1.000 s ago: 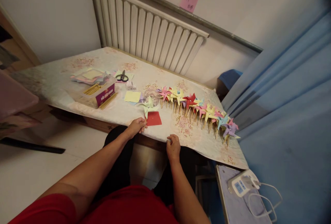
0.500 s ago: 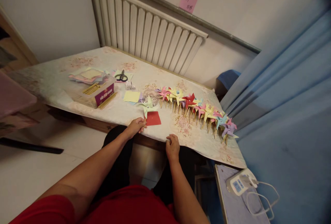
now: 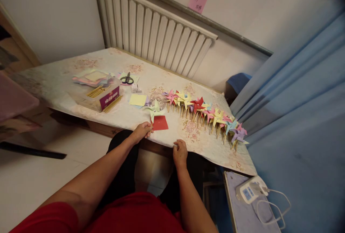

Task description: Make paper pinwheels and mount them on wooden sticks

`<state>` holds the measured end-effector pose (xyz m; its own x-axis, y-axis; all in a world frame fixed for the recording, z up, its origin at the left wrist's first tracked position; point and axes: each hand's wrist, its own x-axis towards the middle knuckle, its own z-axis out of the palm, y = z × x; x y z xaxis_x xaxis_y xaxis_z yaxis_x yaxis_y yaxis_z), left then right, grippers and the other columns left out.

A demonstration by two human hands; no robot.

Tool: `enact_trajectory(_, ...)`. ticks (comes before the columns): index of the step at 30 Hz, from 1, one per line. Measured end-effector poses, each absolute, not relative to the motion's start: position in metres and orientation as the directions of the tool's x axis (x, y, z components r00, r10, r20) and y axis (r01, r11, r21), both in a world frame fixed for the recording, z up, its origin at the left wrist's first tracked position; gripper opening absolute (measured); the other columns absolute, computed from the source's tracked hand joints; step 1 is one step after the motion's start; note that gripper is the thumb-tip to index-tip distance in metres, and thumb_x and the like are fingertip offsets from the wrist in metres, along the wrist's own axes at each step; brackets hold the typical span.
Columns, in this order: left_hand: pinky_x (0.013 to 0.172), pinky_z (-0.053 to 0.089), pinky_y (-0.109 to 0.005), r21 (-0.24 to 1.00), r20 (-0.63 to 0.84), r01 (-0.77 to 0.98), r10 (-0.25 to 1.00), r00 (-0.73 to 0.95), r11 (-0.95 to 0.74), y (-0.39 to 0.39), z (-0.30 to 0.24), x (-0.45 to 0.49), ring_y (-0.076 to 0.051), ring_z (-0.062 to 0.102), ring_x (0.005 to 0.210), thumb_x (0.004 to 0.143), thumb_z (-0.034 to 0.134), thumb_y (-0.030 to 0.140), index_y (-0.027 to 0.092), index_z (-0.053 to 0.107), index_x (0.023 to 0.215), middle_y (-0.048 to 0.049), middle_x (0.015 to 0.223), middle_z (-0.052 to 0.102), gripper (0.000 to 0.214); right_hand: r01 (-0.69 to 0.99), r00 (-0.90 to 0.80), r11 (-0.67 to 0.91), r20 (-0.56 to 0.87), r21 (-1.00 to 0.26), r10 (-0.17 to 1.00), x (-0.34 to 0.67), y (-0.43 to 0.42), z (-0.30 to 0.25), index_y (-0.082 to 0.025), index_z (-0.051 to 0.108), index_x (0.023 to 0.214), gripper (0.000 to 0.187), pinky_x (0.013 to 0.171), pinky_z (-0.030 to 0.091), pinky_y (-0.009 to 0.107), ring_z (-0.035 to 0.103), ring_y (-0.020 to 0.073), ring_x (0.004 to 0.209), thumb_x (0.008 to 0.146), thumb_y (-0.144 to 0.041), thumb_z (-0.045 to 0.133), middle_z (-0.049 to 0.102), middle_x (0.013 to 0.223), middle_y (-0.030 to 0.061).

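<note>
My left hand (image 3: 141,132) is closed at the table's front edge, pinching the stick of a pale green pinwheel (image 3: 154,110) that lies over a red paper square (image 3: 160,122). My right hand (image 3: 180,152) rests curled on the front edge of the floral tablecloth (image 3: 205,147), fingers pressed together; whether it holds anything is hidden. A long row of coloured pinwheels (image 3: 207,113) lies across the table to the right of both hands.
Scissors (image 3: 127,79), a stack of coloured paper (image 3: 91,78), a clear box with sticks and a purple label (image 3: 106,97), and a yellow paper square (image 3: 137,99) lie at the left. A radiator (image 3: 153,35) stands behind; a blue curtain (image 3: 296,93) hangs right. A white charger (image 3: 250,190) sits below.
</note>
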<state>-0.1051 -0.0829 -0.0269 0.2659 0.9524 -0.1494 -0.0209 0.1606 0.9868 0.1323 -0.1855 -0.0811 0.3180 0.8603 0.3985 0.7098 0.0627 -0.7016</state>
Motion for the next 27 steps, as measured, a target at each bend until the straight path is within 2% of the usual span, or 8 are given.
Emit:
enact_trajectory(15, 0.042, 0.029, -0.021, 0.986, -0.153, -0.022, 0.953, 0.262, 0.164, -0.0833, -0.0248, -0.1044, -0.007, 0.040, 0.038, 0.079, 0.068, 0.037, 0.018, 0.053, 0.072, 0.0023, 0.050, 0.057, 0.025, 0.698, 0.327, 0.050, 0.380, -0.715, 0.865, 0.1321, -0.1847, -0.0809, -0.019, 0.070, 0.085, 0.023, 0.093, 0.050, 0.039, 0.062, 0.0243, 0.100, 0.078, -0.014, 0.049, 0.065, 0.114, 0.0132)
enact_trajectory(27, 0.042, 0.028, -0.021, 0.987, -0.147, -0.021, 0.953, 0.266, 0.158, -0.0833, -0.0267, -0.1053, -0.007, 0.040, 0.038, 0.080, 0.065, 0.034, 0.017, 0.055, 0.074, 0.0023, 0.049, 0.057, 0.021, 0.729, 0.313, 0.048, 0.395, -0.683, 0.864, 0.1328, -0.1852, -0.0832, -0.019, 0.069, 0.087, 0.023, 0.093, 0.050, 0.035, 0.062, 0.0219, 0.102, 0.079, -0.013, 0.048, 0.065, 0.114, 0.0122)
